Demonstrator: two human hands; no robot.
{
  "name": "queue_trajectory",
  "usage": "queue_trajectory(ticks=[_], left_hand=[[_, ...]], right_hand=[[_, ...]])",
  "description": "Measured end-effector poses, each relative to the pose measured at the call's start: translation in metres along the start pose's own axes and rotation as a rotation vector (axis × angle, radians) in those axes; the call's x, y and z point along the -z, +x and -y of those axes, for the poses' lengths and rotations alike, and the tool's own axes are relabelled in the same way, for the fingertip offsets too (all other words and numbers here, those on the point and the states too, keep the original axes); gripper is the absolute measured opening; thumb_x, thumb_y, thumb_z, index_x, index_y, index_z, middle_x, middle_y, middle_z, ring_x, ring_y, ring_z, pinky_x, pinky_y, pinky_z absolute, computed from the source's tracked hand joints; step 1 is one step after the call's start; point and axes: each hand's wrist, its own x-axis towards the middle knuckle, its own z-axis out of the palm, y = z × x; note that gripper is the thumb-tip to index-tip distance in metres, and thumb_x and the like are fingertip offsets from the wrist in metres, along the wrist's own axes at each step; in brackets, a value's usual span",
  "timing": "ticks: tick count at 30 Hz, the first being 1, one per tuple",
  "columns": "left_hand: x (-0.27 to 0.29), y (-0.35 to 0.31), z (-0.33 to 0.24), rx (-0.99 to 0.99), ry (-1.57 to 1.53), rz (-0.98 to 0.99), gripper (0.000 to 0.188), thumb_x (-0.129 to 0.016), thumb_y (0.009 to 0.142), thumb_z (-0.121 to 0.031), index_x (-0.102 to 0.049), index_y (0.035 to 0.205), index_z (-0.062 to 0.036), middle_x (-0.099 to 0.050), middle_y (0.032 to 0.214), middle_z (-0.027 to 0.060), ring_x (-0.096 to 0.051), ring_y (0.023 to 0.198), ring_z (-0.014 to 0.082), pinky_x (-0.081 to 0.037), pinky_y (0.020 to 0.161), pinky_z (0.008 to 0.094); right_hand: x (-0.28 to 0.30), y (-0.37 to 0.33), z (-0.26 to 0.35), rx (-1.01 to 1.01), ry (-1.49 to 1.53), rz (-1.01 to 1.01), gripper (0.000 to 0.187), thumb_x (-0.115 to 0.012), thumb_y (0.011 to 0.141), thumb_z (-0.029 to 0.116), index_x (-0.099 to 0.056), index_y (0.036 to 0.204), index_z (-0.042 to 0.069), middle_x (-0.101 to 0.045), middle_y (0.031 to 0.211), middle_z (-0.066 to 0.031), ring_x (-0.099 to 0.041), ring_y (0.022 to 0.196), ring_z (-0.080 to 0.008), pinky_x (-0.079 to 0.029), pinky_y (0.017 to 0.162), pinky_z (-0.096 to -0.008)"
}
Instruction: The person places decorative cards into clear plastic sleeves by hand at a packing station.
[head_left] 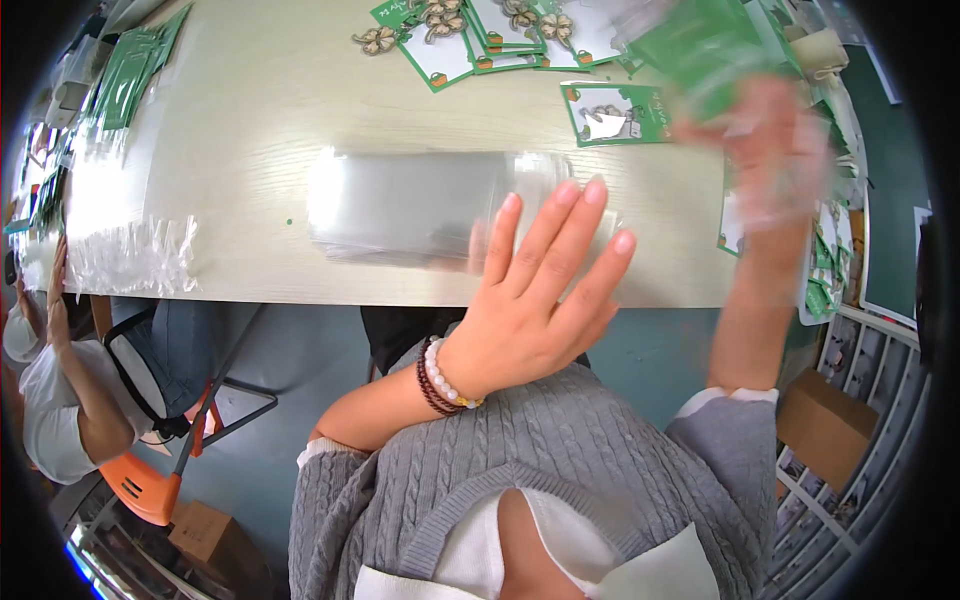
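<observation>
My left hand (545, 290), with beads round its wrist, has its fingers spread and holds nothing. Its fingertips are over the right end of a stack of clear plastic bags (410, 200) near the table's front edge. At the right, my right hand (775, 165) is smeared by motion. A green card (710, 55) blurs along with it at its fingertips, with what looks like clear plastic around it. Left of that hand lies a green-and-white card (618, 113) with a metal piece on it. Several more cards (480, 50) with clover-shaped metal charms (440, 20) overlap at the back.
Clear plastic packaging (135, 255) lies at the table's left front, with green packets (135, 70) behind. A pale roll (818, 52) stands at the far right. Another person (85, 400) sits at the left by an orange chair (140, 487). A cardboard box (828, 428) rests on a rack.
</observation>
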Motion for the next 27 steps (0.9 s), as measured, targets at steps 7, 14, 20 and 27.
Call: queue_trajectory(ticks=[7,14,20,27], left_hand=[[0.008,-0.009,0.004,0.034,0.028,0.062,0.076,-0.073,0.072,-0.019,-0.039,0.139,-0.0057,-0.033,0.145,0.0262,-0.032,0.136,0.0403,-0.014,0.11,0.0605],[0.017,-0.006,0.014,0.124,0.101,0.236,0.06,-0.07,0.077,-0.019,-0.049,0.132,-0.0055,-0.042,0.141,0.0175,-0.04,0.131,0.0328,-0.024,0.11,0.0537],[0.015,-0.007,0.018,0.147,0.064,0.28,0.047,-0.068,0.081,-0.022,-0.056,0.122,-0.0034,-0.047,0.136,0.0167,-0.043,0.129,0.0314,-0.03,0.108,0.0483],[0.022,-0.005,0.015,0.168,0.147,0.322,0.049,-0.07,0.079,-0.025,-0.057,0.12,-0.0018,-0.047,0.136,0.016,-0.042,0.129,0.0311,-0.028,0.109,0.0484]], right_hand=[[0.02,0.034,0.017,-0.297,-0.176,0.314,0.025,-0.056,0.094,0.02,-0.056,0.105,-0.002,-0.052,0.082,-0.0016,-0.063,0.082,-0.0148,-0.055,0.066,-0.025],[0.053,0.07,-0.027,-0.731,-0.042,0.422,0.04,-0.057,0.094,0.029,-0.055,0.121,0.0,-0.062,0.085,-0.0045,-0.069,0.074,-0.0203,-0.057,0.06,-0.0267],[0.112,0.142,-0.051,-0.781,-0.522,0.718,0.035,-0.055,0.093,0.034,-0.061,0.112,0.005,-0.061,0.073,-0.0033,-0.068,0.067,-0.0164,-0.055,0.053,-0.0246],[-0.019,0.219,-0.07,0.156,-0.744,0.664,0.033,-0.06,0.089,0.034,-0.057,0.107,0.007,-0.061,0.079,-0.0027,-0.058,0.058,-0.0113,-0.045,0.049,-0.0222]])
